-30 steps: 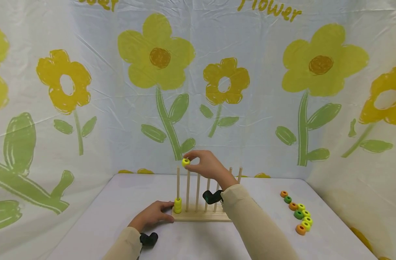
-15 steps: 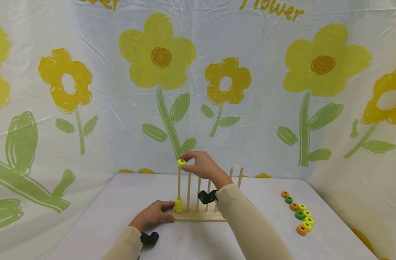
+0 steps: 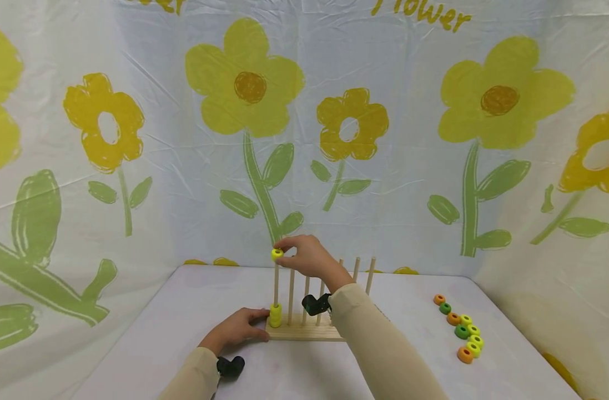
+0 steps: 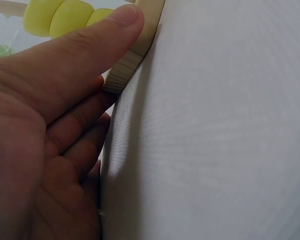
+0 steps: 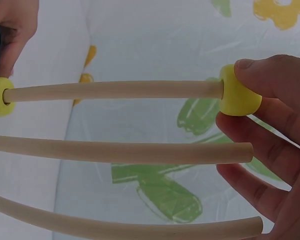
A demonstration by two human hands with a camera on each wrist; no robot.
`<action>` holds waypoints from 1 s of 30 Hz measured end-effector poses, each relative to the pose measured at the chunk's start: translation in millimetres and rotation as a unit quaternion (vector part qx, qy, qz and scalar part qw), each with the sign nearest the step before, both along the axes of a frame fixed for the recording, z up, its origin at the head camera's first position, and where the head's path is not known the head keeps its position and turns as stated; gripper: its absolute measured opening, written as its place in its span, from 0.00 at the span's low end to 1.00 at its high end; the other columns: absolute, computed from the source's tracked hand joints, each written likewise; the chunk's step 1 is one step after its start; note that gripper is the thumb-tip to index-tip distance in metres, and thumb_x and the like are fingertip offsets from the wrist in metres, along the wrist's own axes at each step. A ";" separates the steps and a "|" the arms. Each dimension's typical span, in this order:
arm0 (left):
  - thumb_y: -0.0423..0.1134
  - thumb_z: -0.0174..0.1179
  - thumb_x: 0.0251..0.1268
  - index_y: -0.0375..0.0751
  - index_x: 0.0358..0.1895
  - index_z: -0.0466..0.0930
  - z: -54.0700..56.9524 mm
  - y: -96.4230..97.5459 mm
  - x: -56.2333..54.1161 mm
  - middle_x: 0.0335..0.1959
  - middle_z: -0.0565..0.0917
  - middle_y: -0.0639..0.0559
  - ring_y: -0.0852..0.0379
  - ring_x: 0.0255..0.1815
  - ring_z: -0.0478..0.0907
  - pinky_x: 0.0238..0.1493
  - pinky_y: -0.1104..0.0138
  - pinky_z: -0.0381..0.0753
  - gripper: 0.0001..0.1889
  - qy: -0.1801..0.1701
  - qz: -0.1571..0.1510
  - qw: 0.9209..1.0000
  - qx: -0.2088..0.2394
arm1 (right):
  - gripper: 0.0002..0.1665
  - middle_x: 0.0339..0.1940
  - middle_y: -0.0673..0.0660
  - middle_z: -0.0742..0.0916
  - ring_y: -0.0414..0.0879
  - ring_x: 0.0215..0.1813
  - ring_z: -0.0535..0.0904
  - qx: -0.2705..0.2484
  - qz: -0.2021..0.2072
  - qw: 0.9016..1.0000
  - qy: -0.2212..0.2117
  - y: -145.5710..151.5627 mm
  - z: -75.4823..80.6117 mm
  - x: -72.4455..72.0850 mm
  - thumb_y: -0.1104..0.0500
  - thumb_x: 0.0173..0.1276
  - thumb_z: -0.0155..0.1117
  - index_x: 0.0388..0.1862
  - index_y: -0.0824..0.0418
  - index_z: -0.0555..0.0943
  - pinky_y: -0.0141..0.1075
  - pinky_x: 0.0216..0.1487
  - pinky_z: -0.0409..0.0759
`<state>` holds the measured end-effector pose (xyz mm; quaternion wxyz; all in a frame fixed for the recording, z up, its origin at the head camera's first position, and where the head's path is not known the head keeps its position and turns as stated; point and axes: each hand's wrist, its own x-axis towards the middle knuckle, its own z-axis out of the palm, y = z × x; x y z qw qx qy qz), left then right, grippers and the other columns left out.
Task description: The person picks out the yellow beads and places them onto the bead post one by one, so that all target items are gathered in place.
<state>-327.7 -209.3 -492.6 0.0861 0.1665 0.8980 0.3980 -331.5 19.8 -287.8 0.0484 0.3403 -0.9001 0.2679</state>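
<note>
"So, where's the left hand (image 3: 236, 326)?"

"Gripping the left end of the wooden base (image 3: 309, 333), about midway between the side edges of the table (image 3: 149, 339)."

"And the yellow bead (image 5: 240, 97)?"

"Above the yellow stack (image 3: 275, 316), at the top of the upright leftmost peg (image 5: 120, 90), apparently around its tip. The right hand (image 3: 311, 256) pinches it; the left is well below."

"Farther off?"

"Flowered cloth (image 3: 394, 211), beyond the table's far edge."

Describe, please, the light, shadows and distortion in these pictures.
Head view: soft light, the loose rings small but clear in colour; left wrist view: greyish, with a soft shadow on the table beside the wooden base; right wrist view: the lowest stick looks bowed, probably lens distortion.
</note>
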 end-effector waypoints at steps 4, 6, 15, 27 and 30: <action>0.56 0.72 0.50 0.44 0.67 0.72 -0.6 -0.2 -0.5 0.69 0.71 0.41 0.36 0.73 0.62 0.69 0.38 0.59 0.40 0.004 -0.002 1.000 -0.008 | 0.22 0.51 0.50 0.87 0.48 0.60 0.78 0.007 -0.001 1.000 0.003 -1.3 -0.1 0.3 0.50 0.67 0.65 0.59 0.51 0.80 0.45 0.61 0.77; 0.56 0.72 0.50 0.44 0.67 0.72 -0.5 -0.3 -0.2 0.69 0.71 0.41 0.36 0.73 0.62 0.69 0.38 0.59 0.40 0.005 -0.003 1.000 -0.009 | 0.22 0.51 0.49 0.87 0.48 0.59 0.79 0.012 -0.003 1.000 0.003 -1.8 -0.8 -0.1 0.49 0.67 0.65 0.59 0.50 0.81 0.45 0.60 0.78; 0.56 0.71 0.51 0.45 0.68 0.71 0.0 0.1 1.1 0.69 0.71 0.42 0.37 0.73 0.62 0.70 0.39 0.60 0.39 0.006 -0.006 1.000 -0.007 | 0.20 0.50 0.49 0.87 0.48 0.52 0.83 0.031 -0.005 0.999 -0.002 -1.9 -4.6 -1.0 0.50 0.66 0.66 0.57 0.48 0.82 0.41 0.53 0.81; 0.56 0.71 0.52 0.45 0.68 0.71 3.0 1.7 2.2 0.70 0.71 0.42 0.37 0.73 0.62 0.70 0.38 0.59 0.40 0.000 0.003 1.000 -0.014 | 0.21 0.52 0.51 0.86 0.49 0.55 0.82 0.042 -0.002 0.999 -0.011 0.2 -5.9 -2.3 0.50 0.67 0.65 0.58 0.49 0.81 0.42 0.54 0.81; 0.56 0.71 0.52 0.46 0.68 0.71 3.0 2.3 2.6 0.70 0.71 0.42 0.37 0.73 0.61 0.70 0.38 0.58 0.39 -0.002 0.005 1.000 -0.014 | 0.21 0.52 0.51 0.86 0.49 0.55 0.81 0.039 -0.002 0.999 -0.020 1.6 -5.4 -1.1 0.50 0.67 0.65 0.59 0.49 0.81 0.43 0.54 0.81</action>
